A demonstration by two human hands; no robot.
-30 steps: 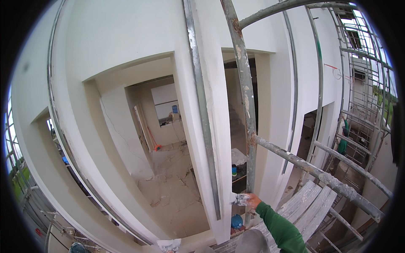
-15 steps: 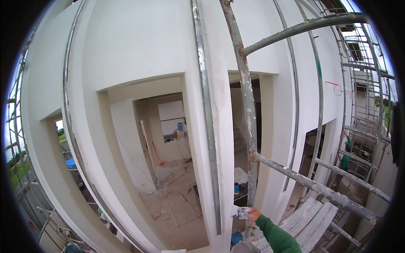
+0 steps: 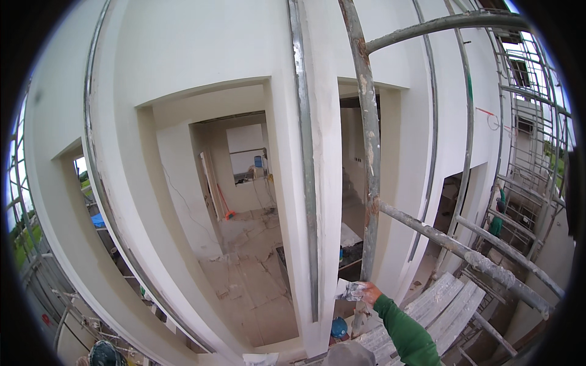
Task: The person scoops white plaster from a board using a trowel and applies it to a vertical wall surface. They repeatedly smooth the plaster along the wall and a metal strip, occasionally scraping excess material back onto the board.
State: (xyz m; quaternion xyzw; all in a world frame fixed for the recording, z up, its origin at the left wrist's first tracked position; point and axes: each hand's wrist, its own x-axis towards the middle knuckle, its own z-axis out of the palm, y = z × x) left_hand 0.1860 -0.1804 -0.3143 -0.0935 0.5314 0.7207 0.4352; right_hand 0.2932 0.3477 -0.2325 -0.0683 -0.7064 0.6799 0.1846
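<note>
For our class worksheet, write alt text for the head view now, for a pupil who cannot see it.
A right hand in a green sleeve holds a white-smeared scraper-like tool at the edge of a white column. Scaffolding pipes and splattered planks are at the right.

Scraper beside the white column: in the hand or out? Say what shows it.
In: the right hand grips one end of the scraper, and its smeared end points toward the column.
</note>
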